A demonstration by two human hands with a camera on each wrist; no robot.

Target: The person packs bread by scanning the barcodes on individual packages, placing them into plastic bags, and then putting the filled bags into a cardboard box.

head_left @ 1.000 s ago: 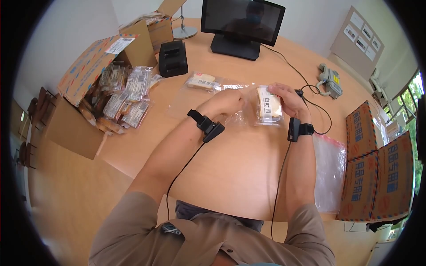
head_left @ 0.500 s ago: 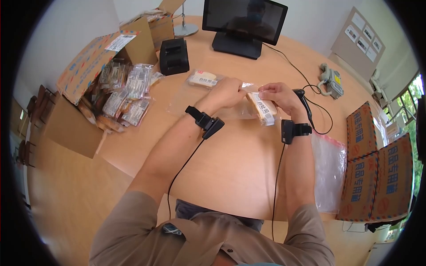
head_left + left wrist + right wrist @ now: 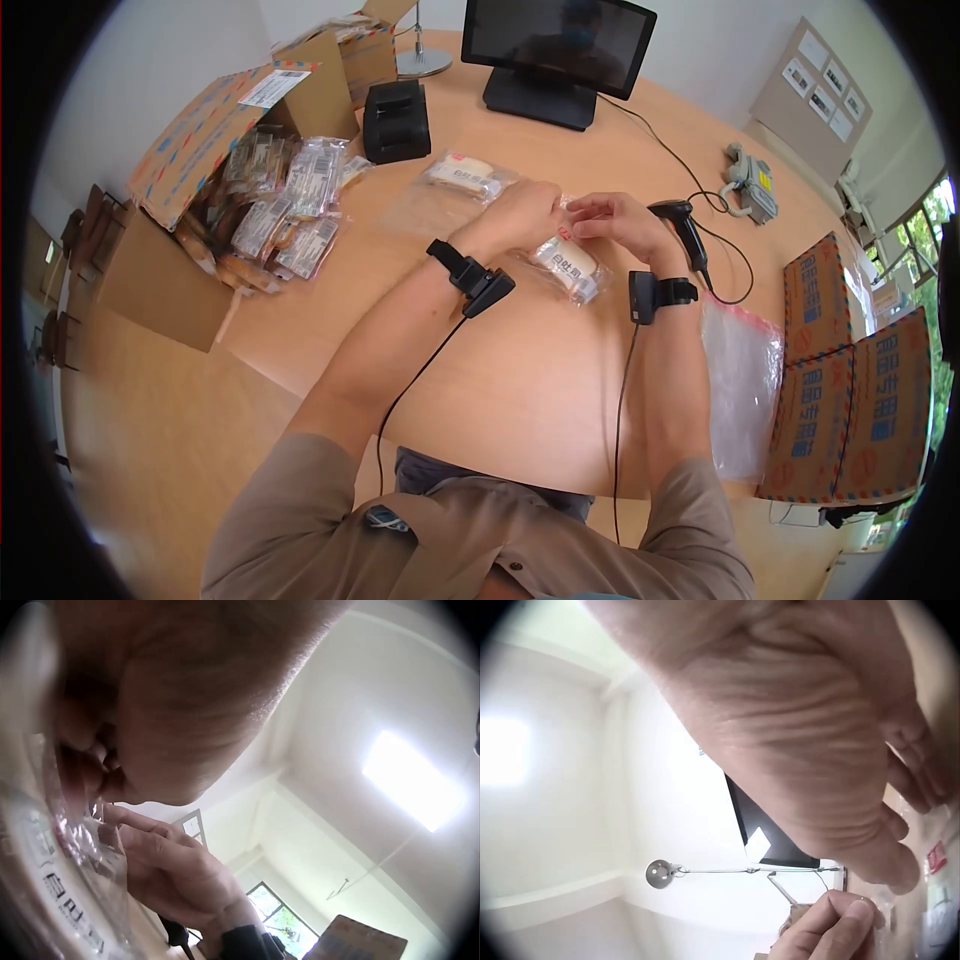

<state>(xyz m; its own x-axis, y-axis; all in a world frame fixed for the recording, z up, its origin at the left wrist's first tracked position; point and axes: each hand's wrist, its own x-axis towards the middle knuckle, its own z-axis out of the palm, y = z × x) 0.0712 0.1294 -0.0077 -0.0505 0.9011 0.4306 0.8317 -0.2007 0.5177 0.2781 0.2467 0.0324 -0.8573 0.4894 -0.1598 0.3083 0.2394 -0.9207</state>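
Nearest, well in front of the monitor [image 3: 560,45], the pale wood table [image 3: 480,370] shows a soft sheen. Flat plastic bags [image 3: 742,390] with a red edge lie at its near right, and beside them stand cartons [image 3: 815,430] printed in blue, also to the monitor's right. Straight in front of the monitor lies 1 toast packet [image 3: 565,262], lettered in black, beneath the person's 2 hands. The left hand [image 3: 528,210] has its thumb and finger closed together on a clear bag [image 3: 420,207]; the right hand [image 3: 625,228] curves loosely above the packet, fingers apart, though I can't tell whether its tips touch the wrapper. A black scanner [image 3: 685,232] lies forward and right of the monitor. A 2nd packet [image 3: 465,175] lies forward and left of it; farther left, an opened box [image 3: 165,290] spills wrapped food [image 3: 285,215]. A corded phone [image 3: 752,185] sits to the monitor's right, a black device [image 3: 397,120] to its left. Beyond that device shines a lamp base [image 3: 425,62]. Right of the monitor leans a board [image 3: 812,95] with 5 papers, and windows [image 3: 915,235] show greenery.
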